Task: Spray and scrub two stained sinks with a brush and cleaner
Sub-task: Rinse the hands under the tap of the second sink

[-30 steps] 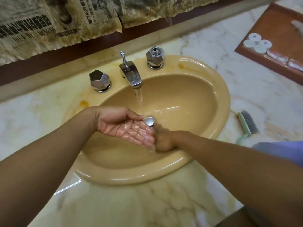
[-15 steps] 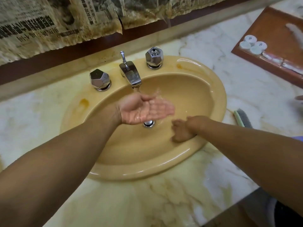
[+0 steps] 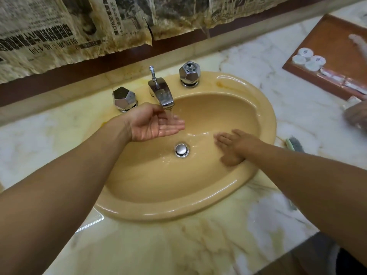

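Sink (image 3: 264,124), set in marble tabletop (image 3: 178,245), is being rinsed: left hand (image 3: 156,126) cupped open under tap (image 3: 161,94) to catch water, right hand (image 3: 234,145) spread flat on basin wall, prob. for rubbing; brush (image 3: 295,144) parked beside rim.

Brush (image 3: 294,144) on the counter right of the sink was mostly hidden behind the right forearm; only the bristle head and a green strip showed. Wooden tray (image 3: 325,80) was cut by the right frame edge, its small white-capped items (image 3: 306,59) too tiny to identify. Blurred hand-like shape (image 3: 356,116) at the right edge, cut off, unclear. Newspaper (image 3: 59,30) print unreadable, cropped at top. Both elbows ran out of frame. Dark cloth (image 3: 325,253) bottom right, cut off.
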A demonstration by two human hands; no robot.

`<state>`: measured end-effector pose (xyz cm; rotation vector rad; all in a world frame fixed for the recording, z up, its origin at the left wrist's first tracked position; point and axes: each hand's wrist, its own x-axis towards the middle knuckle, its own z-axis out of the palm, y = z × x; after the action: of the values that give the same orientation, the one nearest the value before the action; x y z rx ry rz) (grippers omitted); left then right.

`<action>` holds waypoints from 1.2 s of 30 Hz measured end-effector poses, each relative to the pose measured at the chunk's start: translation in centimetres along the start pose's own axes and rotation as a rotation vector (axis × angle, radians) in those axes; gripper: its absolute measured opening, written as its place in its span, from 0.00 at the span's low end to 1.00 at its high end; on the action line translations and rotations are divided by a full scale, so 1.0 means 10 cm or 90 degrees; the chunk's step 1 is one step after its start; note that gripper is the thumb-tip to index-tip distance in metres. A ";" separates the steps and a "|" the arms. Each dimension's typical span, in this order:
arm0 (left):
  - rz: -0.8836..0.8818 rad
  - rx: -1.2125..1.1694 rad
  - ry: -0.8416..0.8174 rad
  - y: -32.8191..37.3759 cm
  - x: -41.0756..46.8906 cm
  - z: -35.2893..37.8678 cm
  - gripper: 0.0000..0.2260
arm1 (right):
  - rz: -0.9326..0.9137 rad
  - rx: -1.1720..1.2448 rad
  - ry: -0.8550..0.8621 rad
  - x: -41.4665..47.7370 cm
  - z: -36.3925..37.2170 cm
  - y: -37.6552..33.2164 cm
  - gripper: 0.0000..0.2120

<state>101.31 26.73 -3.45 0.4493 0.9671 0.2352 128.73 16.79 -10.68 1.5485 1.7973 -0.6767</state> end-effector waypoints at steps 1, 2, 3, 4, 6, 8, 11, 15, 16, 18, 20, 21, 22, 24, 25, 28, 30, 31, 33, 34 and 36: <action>-0.010 0.004 -0.010 0.01 0.03 0.03 0.22 | 0.007 -0.017 0.005 0.00 -0.01 0.01 0.31; -0.040 0.011 -0.033 0.00 0.05 0.07 0.22 | 0.020 -0.056 -0.007 0.02 0.01 -0.08 0.33; -0.081 0.024 -0.066 -0.02 0.06 0.10 0.22 | 0.026 -0.084 -0.045 0.04 0.04 -0.25 0.35; -0.124 0.046 -0.101 -0.06 0.06 0.12 0.22 | 0.003 -0.077 -0.085 0.08 0.09 -0.48 0.37; -0.192 0.103 -0.141 -0.13 0.00 0.12 0.23 | -0.115 0.026 -0.157 0.14 0.13 -0.90 0.36; -0.216 0.139 -0.109 -0.17 -0.10 0.06 0.23 | -0.188 0.080 -0.183 0.17 0.14 -1.16 0.35; -0.108 0.166 0.059 -0.16 -0.31 -0.15 0.22 | -0.096 0.067 -0.116 0.19 0.19 -1.13 0.37; 0.180 0.261 0.292 -0.21 -0.56 -0.49 0.17 | -0.097 0.277 -0.074 -0.01 0.06 -1.03 0.21; 0.255 0.320 0.343 -0.27 -0.61 -0.56 0.15 | -0.106 0.351 0.001 -0.03 0.04 -1.05 0.14; 0.398 0.455 0.443 -0.44 -0.69 -0.67 0.11 | -0.038 0.615 0.141 -0.04 -0.04 -1.08 0.10; 0.510 0.639 0.554 -0.59 -0.75 -0.75 0.08 | 0.065 0.883 0.227 -0.01 -0.15 -1.11 0.10; 0.552 0.724 0.589 -0.64 -0.77 -0.78 0.06 | 0.095 0.987 0.225 0.00 -0.23 -1.15 0.11; 0.582 0.789 0.603 -0.67 -0.77 -0.82 0.07 | 0.095 1.094 0.199 0.00 -0.33 -1.22 0.11; 0.584 0.842 0.605 -0.71 -0.74 -0.90 0.14 | 0.058 1.347 0.090 -0.01 -0.60 -1.31 0.18; 0.568 0.843 0.609 -0.72 -0.72 -0.95 0.18 | 0.036 1.477 0.037 0.00 -0.72 -1.34 0.22; 0.528 0.846 0.602 -0.75 -0.64 -1.06 0.29 | -0.010 1.739 -0.005 0.02 -0.94 -1.36 0.18; 0.502 0.893 0.593 -0.77 -0.57 -1.11 0.34 | -0.037 1.778 0.007 0.00 -0.99 -1.36 0.17; 0.490 0.917 0.594 -0.76 -0.54 -1.12 0.36 | -0.054 1.778 0.007 -0.02 -1.00 -1.36 0.16; 0.480 0.953 0.604 -0.74 -0.50 -1.11 0.37 | -0.066 1.776 -0.003 -0.07 -1.01 -1.38 0.15; 0.479 0.973 0.607 -0.72 -0.48 -1.10 0.38 | -0.059 1.780 -0.007 -0.09 -1.02 -1.39 0.15; 0.474 1.009 0.606 -0.66 -0.44 -1.08 0.40 | -0.040 1.803 -0.022 -0.13 -1.05 -1.42 0.17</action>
<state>89.82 22.02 -8.58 2.3200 1.7730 0.3169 113.24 21.48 -3.47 -0.9541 0.3358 1.7494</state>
